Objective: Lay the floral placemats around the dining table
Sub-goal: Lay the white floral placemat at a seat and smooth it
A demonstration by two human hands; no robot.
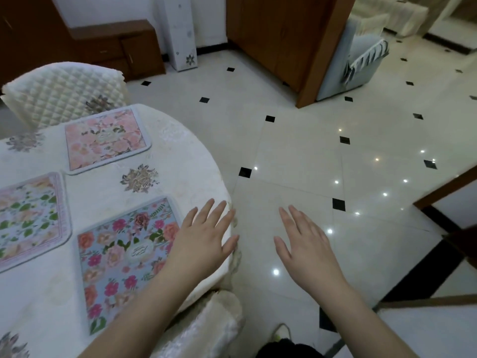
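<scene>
We see a round table point(180, 161) covered by a white cloth with embroidered flower motifs. Three floral placemats lie flat on it, each apart from the others.

1. The pink mat point(105, 139) lies at the far side, next to a quilted chair point(64, 91).
2. The green mat point(28, 215) lies at the left, partly cut off by the frame edge.
3. The blue mat point(124, 259) lies nearest us, close to the table's right edge.

Hand states:
- The left hand point(201, 241) is spread flat, palm down, fingers extended, gripping nothing. It sits over the cloth at the table's right edge, with its wrist crossing the right border of the blue mat. We cannot tell whether the palm presses the cloth or floats just above it.
- The right hand point(307, 244) is likewise spread, palm down, and empty. It hangs in the air beyond the table edge, over the tiled floor point(309, 156).

A second covered chair point(206, 326) stands just below the table edge near the left forearm. A wooden cabinet point(284, 40) stands well beyond the table.
</scene>
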